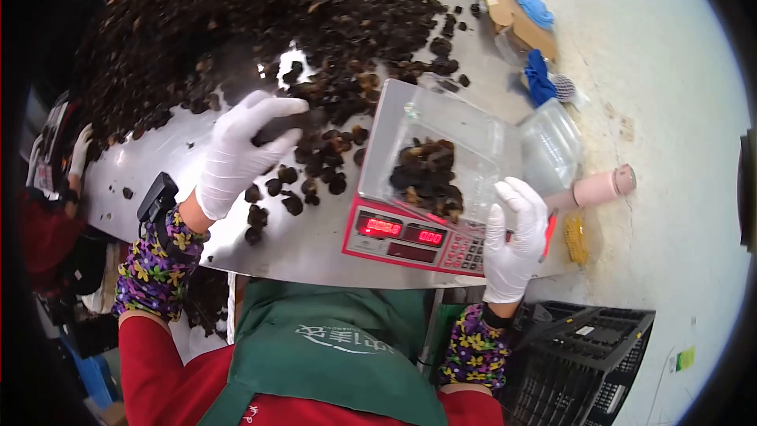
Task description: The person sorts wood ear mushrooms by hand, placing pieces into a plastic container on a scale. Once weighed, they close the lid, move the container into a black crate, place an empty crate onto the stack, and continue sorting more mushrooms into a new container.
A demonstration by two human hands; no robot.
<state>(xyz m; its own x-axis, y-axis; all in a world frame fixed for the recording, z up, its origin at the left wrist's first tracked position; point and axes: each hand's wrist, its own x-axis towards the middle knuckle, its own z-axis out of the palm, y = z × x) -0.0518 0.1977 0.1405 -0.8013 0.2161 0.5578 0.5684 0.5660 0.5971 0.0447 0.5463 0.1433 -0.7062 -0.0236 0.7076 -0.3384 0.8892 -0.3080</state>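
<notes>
My left hand [248, 146], in a white glove, hangs over the near edge of the mushroom pile. Its thumb and fingers curl around a dark brown dried mushroom [277, 125]. Loose dried mushrooms [322, 159] lie on the metal table just right of it. A red and silver digital scale [406, 246] with lit red digits stands at centre right. On it rests a clear plastic box [473, 130], with a small heap of mushrooms [428, 177] inside. My right hand [514, 241], also gloved, is at the box's near right corner, fingers stretched and thumb apart.
A large mushroom pile [236, 24] covers the far table [315, 256]. Right of the scale are an empty clear box [552, 146], a pink bottle [603, 187] and a yellow brush-like item [576, 238]. Black crates [583, 355] stand below. Other people's gloved hands [80, 150] show at left.
</notes>
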